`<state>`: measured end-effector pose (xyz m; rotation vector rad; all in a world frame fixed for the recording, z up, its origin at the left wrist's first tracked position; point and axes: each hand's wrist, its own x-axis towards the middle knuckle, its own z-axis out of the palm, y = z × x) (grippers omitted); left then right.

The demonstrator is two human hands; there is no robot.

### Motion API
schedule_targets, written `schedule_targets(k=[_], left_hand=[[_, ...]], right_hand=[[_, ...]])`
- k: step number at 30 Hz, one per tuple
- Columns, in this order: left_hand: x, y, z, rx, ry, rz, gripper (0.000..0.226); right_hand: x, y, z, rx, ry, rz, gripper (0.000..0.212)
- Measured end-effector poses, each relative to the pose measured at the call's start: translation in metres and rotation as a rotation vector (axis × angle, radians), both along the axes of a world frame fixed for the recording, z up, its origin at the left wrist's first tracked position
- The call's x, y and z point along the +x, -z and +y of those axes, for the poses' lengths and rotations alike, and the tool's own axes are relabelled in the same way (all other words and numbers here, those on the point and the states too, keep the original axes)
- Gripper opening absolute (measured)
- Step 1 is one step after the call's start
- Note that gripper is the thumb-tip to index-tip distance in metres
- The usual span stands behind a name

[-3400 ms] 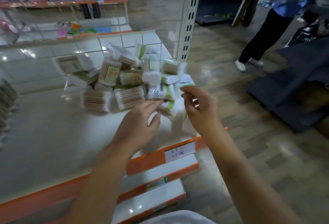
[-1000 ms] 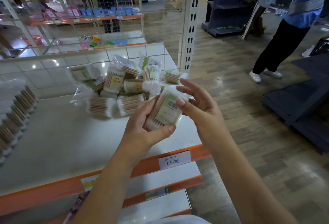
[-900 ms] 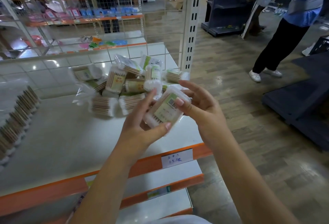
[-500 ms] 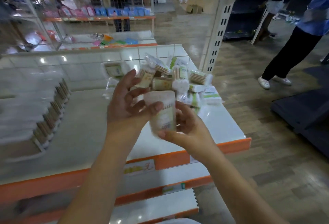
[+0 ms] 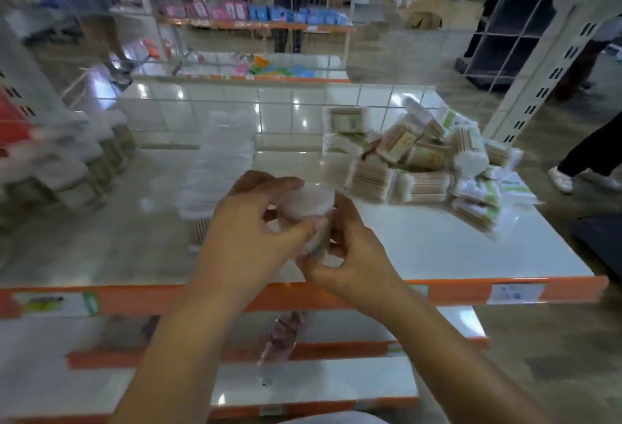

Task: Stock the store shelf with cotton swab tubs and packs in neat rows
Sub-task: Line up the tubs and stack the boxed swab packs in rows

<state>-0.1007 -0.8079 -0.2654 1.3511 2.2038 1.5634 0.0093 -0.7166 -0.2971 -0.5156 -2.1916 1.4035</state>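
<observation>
White store shelf (image 5: 437,248); both hands, left hand (image 5: 249,235) and right hand (image 5: 350,255), clamp fingers round a swab tub (image 5: 308,205) left of the loose pile (image 5: 424,161); best set upright, square with its row.

No legible text: shelf-edge price tags (image 5: 516,293) and pack labels (image 5: 400,141) too blurred.

The shelf (image 5: 437,242) has a glossy white surface that mirrors the ceiling lights, with a smooth orange front edge carrying paper price labels (image 5: 516,292). At its right end lies a heap of swab packs (image 5: 420,167) in clear, shiny plastic film, wooden sticks and white cotton tips showing through. The floor (image 5: 538,356) beside the shelf looks like matt wood-grain planks
</observation>
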Motion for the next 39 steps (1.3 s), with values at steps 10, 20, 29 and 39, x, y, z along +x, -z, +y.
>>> schedule_targets(k=[10, 20, 29, 39], left_hand=[[-0.108, -0.016, -0.103, -0.153, -0.206, 0.162, 0.078], [-0.193, 0.032, -0.156, -0.267, -0.34, 0.382, 0.07], [-0.219, 0.048, -0.155, -0.441, -0.363, 0.465, 0.046], [-0.238, 0.051, -0.151, -0.515, -0.382, 0.51, 0.033]], right_hand=[[-0.083, -0.015, -0.063, 0.379, -0.144, -0.186, 0.074], [-0.139, 0.01, -0.115, 0.482, -0.239, -0.205, 0.061], [-0.174, 0.02, -0.139, 0.575, -0.359, -0.342, 0.057], [-0.181, 0.018, -0.15, 0.601, -0.383, -0.368, 0.056]])
